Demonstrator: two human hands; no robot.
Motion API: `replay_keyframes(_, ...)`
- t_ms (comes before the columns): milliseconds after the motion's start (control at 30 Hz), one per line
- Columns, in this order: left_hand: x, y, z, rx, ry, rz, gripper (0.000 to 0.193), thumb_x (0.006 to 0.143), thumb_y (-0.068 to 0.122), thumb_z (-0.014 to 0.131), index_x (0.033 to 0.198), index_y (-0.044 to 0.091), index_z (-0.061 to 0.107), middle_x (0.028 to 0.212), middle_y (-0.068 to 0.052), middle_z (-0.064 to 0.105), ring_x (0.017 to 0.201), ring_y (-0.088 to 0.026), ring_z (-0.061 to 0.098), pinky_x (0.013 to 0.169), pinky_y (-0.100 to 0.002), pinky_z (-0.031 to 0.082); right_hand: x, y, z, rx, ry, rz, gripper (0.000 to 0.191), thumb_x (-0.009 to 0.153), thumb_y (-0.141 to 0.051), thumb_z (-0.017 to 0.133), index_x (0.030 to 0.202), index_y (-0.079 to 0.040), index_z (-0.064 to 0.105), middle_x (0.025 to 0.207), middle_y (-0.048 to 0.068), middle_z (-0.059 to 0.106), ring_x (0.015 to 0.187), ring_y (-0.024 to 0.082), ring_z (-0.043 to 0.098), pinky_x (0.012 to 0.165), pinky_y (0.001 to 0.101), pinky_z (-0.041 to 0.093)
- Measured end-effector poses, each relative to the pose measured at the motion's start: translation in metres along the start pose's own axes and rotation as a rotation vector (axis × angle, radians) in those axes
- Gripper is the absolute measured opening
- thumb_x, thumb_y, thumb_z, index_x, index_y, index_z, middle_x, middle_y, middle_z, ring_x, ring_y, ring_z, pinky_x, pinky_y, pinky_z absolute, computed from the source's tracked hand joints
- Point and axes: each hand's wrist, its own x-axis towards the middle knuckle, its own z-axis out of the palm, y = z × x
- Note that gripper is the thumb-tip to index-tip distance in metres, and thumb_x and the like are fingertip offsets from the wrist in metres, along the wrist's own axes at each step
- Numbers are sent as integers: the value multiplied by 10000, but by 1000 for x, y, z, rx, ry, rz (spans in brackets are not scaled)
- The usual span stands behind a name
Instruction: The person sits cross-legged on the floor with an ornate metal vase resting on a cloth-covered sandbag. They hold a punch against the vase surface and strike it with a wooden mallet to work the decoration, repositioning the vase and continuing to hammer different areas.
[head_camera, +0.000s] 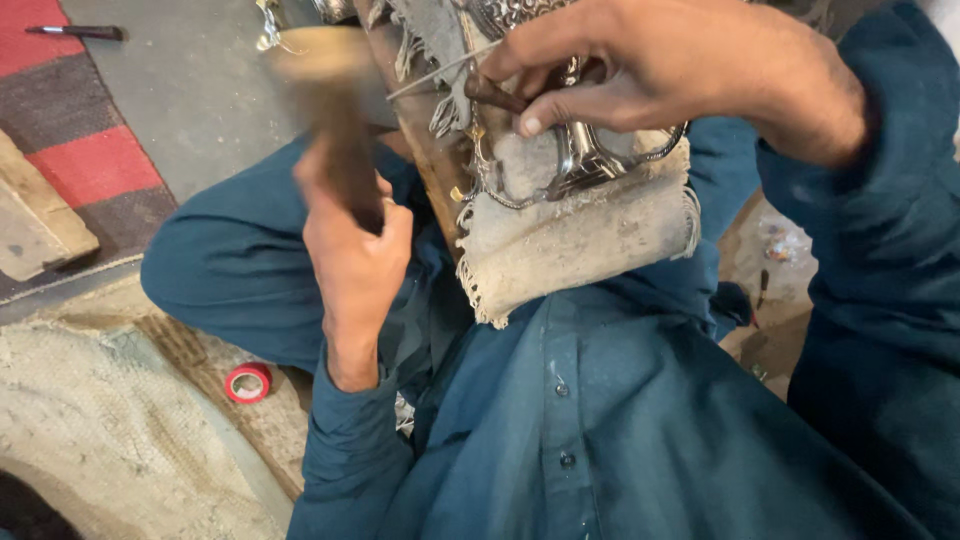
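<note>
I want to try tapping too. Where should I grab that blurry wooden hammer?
Grip the wooden hammer low on its dark handle, where the left hand wraps it now, coming from below. The handle is long and slim, fitting a fist, and the pale head stays free near the silver metal piece.

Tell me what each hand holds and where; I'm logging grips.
The left hand grips a blurred hammer low on its wooden handle. The right hand pinches a small punch near its top between its fingers.
</note>
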Motion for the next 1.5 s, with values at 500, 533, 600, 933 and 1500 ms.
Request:
replay_keyframes(500, 7, 4, -1, 178, 17, 147, 701, 850, -74, 649, 1496, 80, 423, 1230, -151, 645, 1074, -310, 646, 991, -400, 532, 0, -6, -4, 93, 20, 62, 406, 935, -205, 762, 1303, -53, 683, 1081, 119, 771, 941, 253, 749, 778, 381, 597)
replay_keyframes(533, 8, 6, -1, 41, -5, -48, 690, 853, -53, 636, 1495, 80, 421, 1174, -140, 650, 1024, -295, 656, 958, -396, 547, 0, -6, -4, 78, 27, 46, 401, 944, -209, 757, 1306, -53, 681, 1083, 117, 769, 953, 256, 752, 791, 381, 598)
replay_keyframes(600, 9, 9, -2, 40, -5, -42, 702, 838, -76, 633, 1493, 69, 426, 1203, -144, 635, 1044, -302, 652, 963, -404, 548, 2, -5, -2, 57, 33, 10, 393, 963, -219, 747, 1312, -52, 677, 1088, 113, 766, 978, 261, 757, 817, 381, 600)
replay_keyframes(933, 8, 9, 0, 25, 31, 40, 697, 864, -78, 633, 1522, 64, 452, 1308, -145, 608, 1128, -279, 625, 1014, -396, 533, -2, -11, -6, 87, 46, 10, 404, 943, -203, 738, 1315, -59, 676, 1151, 125, 760, 977, 329, 735, 799, 416, 571)
replay_keyframes(1500, -4, -19, -6, -103, 37, -76, 335, 957, -28, 686, 1239, 18, 513, 1044, -85, 695, 930, -163, 707, 874, -327, 562, -11, -14, 0, 115, 172, 56, 371, 978, -160, 748, 1322, -41, 681, 1099, 145, 762, 974, 258, 767, 798, 359, 619)
